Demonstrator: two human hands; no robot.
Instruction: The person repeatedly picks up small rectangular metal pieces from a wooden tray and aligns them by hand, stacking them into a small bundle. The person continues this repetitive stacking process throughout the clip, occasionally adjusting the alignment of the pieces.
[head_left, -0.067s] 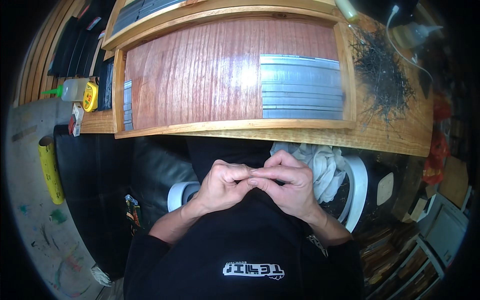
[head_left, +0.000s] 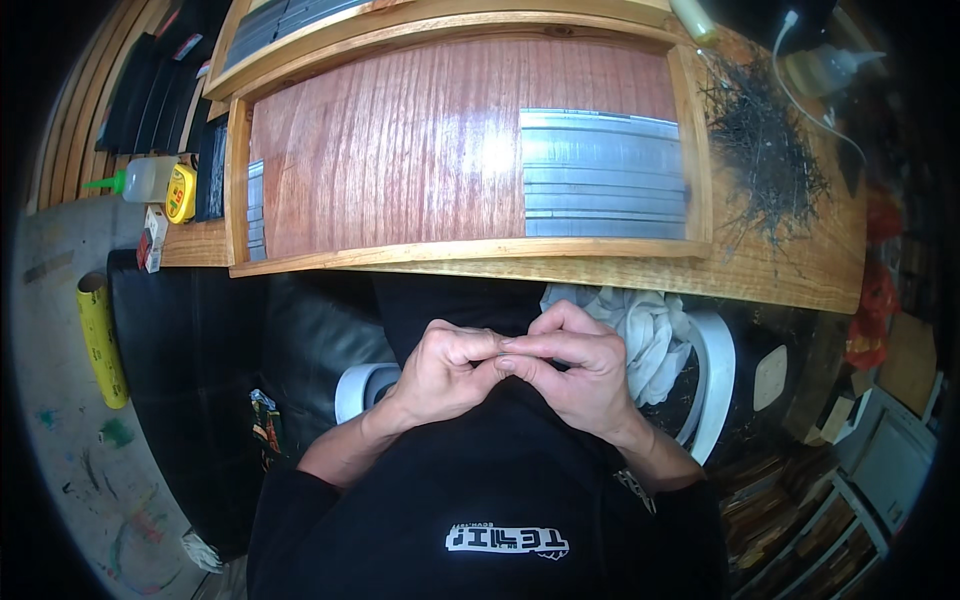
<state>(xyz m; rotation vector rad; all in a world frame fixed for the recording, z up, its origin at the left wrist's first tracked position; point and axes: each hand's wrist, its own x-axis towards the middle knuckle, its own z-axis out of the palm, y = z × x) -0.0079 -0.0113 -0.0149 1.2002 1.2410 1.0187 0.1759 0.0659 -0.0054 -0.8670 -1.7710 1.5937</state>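
Observation:
My left hand (head_left: 445, 372) and my right hand (head_left: 575, 368) meet over my lap, in front of my black shirt. Both are closed, with the fingertips pinched together where they touch. Whatever lies between them, if anything, is hidden by the fingers. Beyond the hands, a shallow wooden tray (head_left: 470, 252) with a reddish wood-grain bottom rests on the table. Flat grey metal strips (head_left: 603, 175) lie side by side at its right, and a short stack of similar strips (head_left: 256, 210) sits at its left end.
A heap of thin dark pins or wires (head_left: 765, 150) covers the wooden table's (head_left: 820, 270) right side. At left stand a green-tipped bottle (head_left: 148, 180) and a yellow container (head_left: 181, 193). White cloth (head_left: 645, 345) lies right of my hands, beside a white chair arm (head_left: 712, 375). A yellow roll (head_left: 102, 340) lies far left.

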